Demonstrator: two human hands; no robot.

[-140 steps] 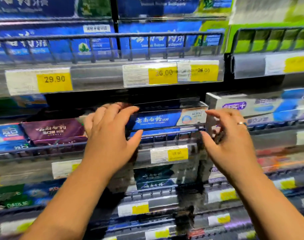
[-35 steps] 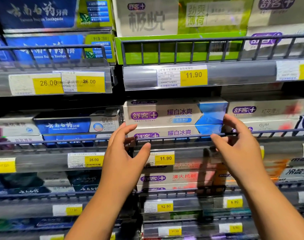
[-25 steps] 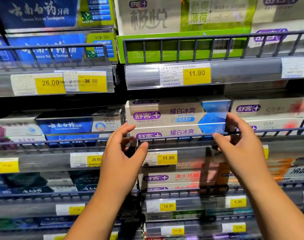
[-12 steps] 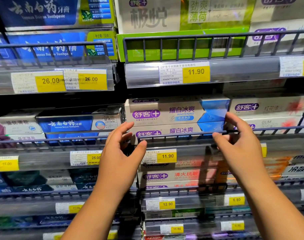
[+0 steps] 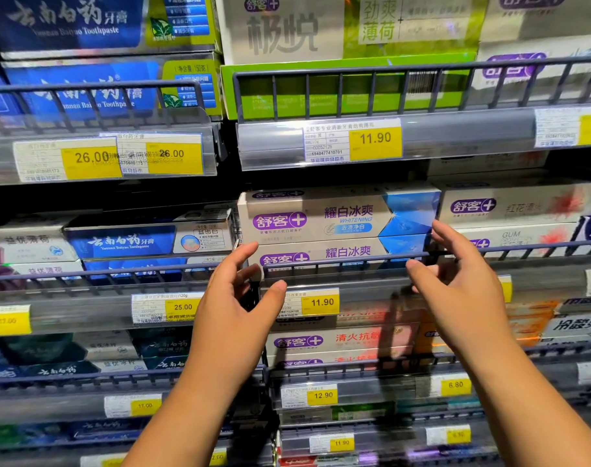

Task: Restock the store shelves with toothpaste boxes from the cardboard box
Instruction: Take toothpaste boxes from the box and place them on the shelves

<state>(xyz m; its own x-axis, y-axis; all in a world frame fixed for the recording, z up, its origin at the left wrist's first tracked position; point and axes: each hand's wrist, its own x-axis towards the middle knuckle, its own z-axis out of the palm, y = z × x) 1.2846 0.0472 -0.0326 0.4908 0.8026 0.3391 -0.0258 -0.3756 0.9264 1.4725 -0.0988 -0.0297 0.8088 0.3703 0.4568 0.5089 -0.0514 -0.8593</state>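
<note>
Two white-and-blue whitening toothpaste boxes (image 5: 338, 219) lie stacked on the middle shelf behind a grey wire rail (image 5: 341, 259). My left hand (image 5: 235, 308) hovers just off the stack's lower left corner, fingers spread and holding nothing. My right hand (image 5: 456, 281) is raised at the stack's right end, fingers apart, fingertips close to the blue end of the boxes and the rail. Neither hand grips a box. The cardboard box is out of view.
Blue toothpaste boxes (image 5: 146, 241) fill the shelf to the left; white boxes with red marks (image 5: 513, 207) sit to the right. Green and white boxes (image 5: 348, 28) stand on the shelf above. Yellow price tags (image 5: 321, 301) line the shelf edges. More stocked shelves run below.
Since the earliest frame the view shifted right from the blue boxes to the white-and-blue stack. In the last second both hands have barely moved beside the stack.
</note>
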